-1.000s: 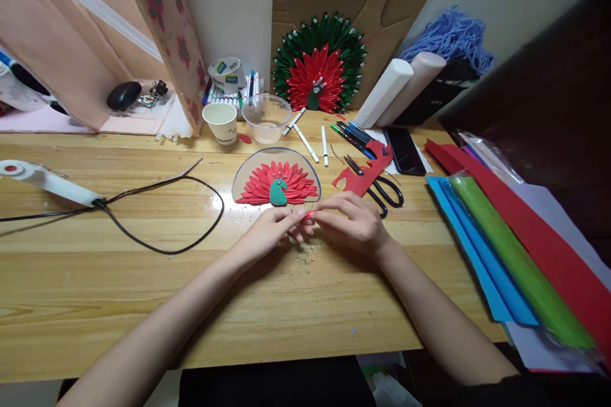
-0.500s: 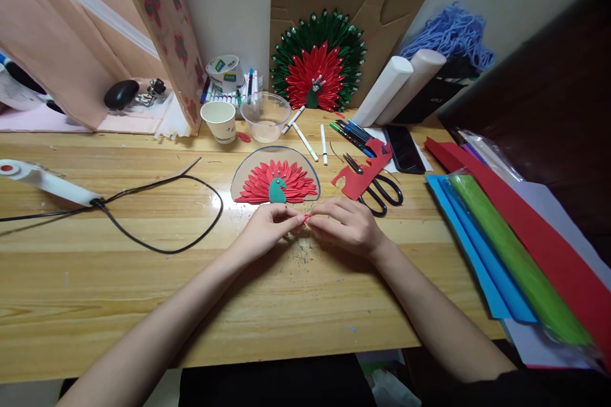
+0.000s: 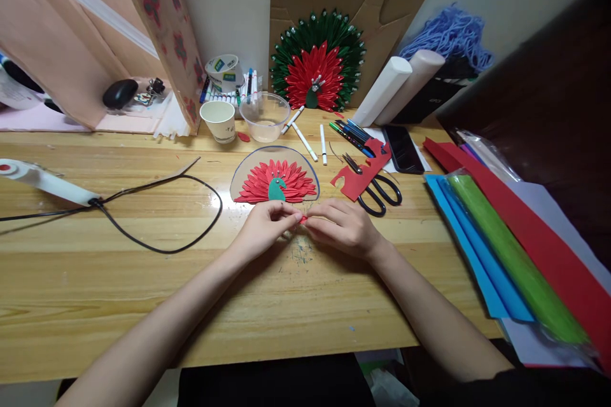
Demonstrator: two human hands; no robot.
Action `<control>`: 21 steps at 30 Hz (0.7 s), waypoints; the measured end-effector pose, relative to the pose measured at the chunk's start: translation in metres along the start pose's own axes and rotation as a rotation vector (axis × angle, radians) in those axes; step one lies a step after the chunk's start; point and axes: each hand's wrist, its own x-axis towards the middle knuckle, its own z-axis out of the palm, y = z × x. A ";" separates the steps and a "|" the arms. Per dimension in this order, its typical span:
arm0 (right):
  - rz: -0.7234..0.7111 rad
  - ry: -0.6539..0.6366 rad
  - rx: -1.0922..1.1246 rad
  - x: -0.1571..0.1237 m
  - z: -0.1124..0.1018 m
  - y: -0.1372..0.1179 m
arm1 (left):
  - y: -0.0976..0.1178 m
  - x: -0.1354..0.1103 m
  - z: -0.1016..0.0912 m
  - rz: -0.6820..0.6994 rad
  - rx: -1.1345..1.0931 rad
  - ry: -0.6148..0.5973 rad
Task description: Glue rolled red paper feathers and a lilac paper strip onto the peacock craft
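Note:
A small red piece [image 3: 303,219], mostly covered by fingers, is pinched between my two hands over the wooden table. My left hand [image 3: 268,226] grips it from the left with thumb and forefinger. From the right, my right hand [image 3: 344,226] holds its other end, fingers closed together. Whether the piece is paper or ribbon I cannot tell. Just beyond the fingers lies a half-round cardboard piece [image 3: 243,172] with a blue-edged curve. It carries a peacock [image 3: 277,188] with a green body and red petal-like feathers.
Scissors [image 3: 377,194] and a cut red sheet [image 3: 358,181] lie right of the peacock. A glue gun [image 3: 52,184] with a looped black cord is at left. Behind stand a paper cup [image 3: 218,121], a clear bowl [image 3: 265,117] and a larger green-and-red peacock [image 3: 317,70]. Coloured sheets [image 3: 496,248] line the right.
Both hands stay nearly in place on the small red piece. The fingers have shifted slightly, and a little more red shows between them.

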 end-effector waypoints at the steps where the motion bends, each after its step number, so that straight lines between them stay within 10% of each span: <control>1: -0.001 0.001 0.005 0.000 0.000 0.000 | 0.000 0.000 0.000 0.003 -0.001 0.006; 21: 0.358 -0.095 -0.021 -0.012 0.006 0.026 | 0.000 -0.001 -0.005 -0.002 0.136 0.193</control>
